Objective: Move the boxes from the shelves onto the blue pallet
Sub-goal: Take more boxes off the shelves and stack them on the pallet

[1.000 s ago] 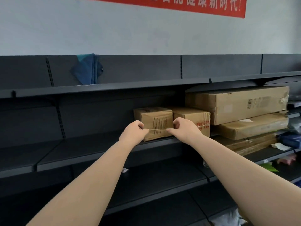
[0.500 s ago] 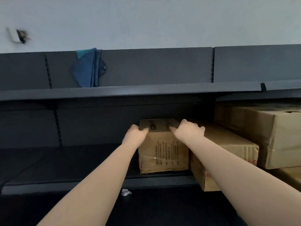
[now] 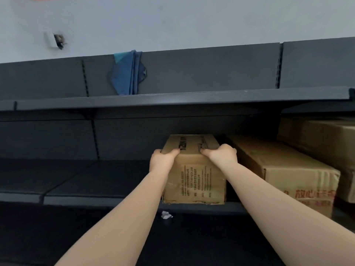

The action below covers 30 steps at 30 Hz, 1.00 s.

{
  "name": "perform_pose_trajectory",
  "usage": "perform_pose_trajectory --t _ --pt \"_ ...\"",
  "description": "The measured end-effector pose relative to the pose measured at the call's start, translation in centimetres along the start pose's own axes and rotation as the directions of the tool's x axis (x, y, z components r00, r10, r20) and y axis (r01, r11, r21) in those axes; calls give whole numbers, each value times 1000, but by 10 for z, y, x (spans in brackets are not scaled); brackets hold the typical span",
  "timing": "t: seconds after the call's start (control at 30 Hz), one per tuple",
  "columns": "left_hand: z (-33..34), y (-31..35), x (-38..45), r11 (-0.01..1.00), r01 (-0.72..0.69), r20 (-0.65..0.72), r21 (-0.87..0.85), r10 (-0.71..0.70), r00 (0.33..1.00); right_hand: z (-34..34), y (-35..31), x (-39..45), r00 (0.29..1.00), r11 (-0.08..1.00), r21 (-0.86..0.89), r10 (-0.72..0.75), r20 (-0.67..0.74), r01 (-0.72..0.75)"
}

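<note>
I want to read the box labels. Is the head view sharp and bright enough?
Head view: soft overall; the held box shows print too blurred to read, the neighbouring box has smeared red characters, the shelf recess lies in shadow, and wide-angle bending curves the shelf edges.

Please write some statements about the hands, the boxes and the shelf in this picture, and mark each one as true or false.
1. Both hands grip the small box. True: the left hand holds its top left edge, and the right hand holds its top right edge.
2. The small box stands on the shelf. True.
3. A red cloth hangs above the top shelf. False: the cloth is blue.
4. There is no other box to the right of the small box. False: a longer box lies beside it.
5. The blue pallet is under the shelf. False: no pallet is in view.
</note>
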<state>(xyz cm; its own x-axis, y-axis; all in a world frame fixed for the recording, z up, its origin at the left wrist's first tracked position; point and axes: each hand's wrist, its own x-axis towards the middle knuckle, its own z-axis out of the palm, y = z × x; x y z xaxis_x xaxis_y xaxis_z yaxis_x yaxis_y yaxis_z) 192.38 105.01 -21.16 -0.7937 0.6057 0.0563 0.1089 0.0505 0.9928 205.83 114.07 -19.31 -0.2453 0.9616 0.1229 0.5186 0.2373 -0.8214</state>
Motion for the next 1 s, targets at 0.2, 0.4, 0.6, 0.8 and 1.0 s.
perform_pose_trajectory --t 0.2,0.4,0.6,0.8,1.0 --pt "-92 -16 -59 998 -63 -102 8 64 993 38 -22 -91 996 977 213 -44 78 26" --pt "-220 -33 -140 990 -106 -303 93 130 944 94 -58 -211 962 904 412 -203 180 114" --pt "-341 -59 -260 988 -74 -575 138 140 806 145 -90 -343 836 824 546 -399 376 148" --pt "-416 -91 -420 996 30 -839 86 56 541 165 -96 -489 533 773 612 -593 603 168" --pt "-455 -114 -572 994 109 -966 -12 -39 256 170 -80 -634 228 783 608 -620 751 128"
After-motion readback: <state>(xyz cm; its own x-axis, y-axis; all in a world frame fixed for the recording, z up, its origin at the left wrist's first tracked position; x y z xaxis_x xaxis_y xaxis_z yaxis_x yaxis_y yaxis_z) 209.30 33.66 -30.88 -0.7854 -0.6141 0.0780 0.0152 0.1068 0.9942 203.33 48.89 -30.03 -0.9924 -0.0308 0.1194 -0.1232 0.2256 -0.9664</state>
